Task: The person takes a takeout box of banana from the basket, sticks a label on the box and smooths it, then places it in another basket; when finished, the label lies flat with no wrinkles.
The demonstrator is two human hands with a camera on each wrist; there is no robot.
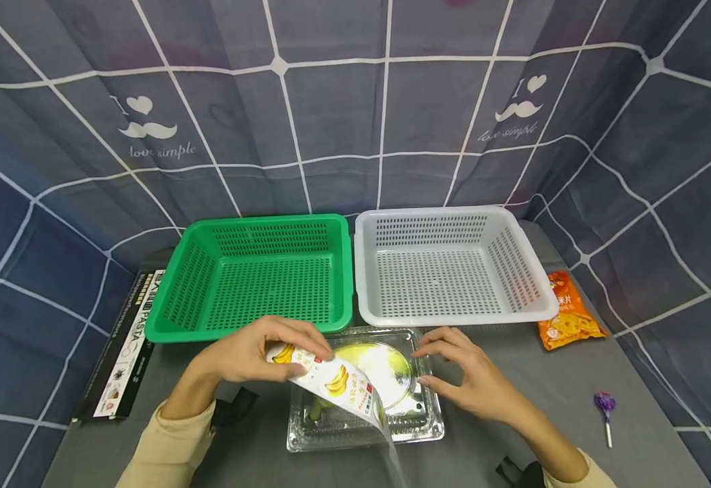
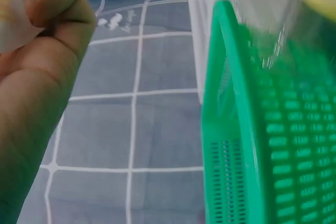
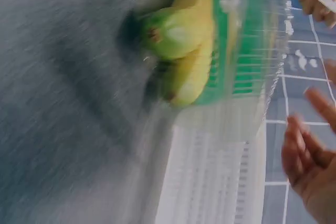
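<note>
My left hand (image 1: 257, 352) pinches the upper end of a white packet (image 1: 338, 381) printed with bananas, tilted above a clear plastic box (image 1: 303, 434). From the packet's lower end trails a see-through film strip. Over the box's right side hovers my right hand (image 1: 474, 379), fingers loosely bent and holding nothing. Through the box, the right wrist view shows a green round fruit (image 3: 176, 34) between long yellow fruits (image 3: 189, 77). The left wrist view catches only part of my left hand (image 2: 44, 56) with a pale bit of packet at the edge.
Behind the box stand a green basket (image 1: 248, 334) and a white basket (image 1: 459, 318), side by side. A black-and-white pasta box (image 1: 125, 359) lies at the left. To the right are an orange snack bag (image 1: 569, 315) and a purple lollipop (image 1: 605, 403). A checked curtain (image 1: 343, 122) surrounds the table.
</note>
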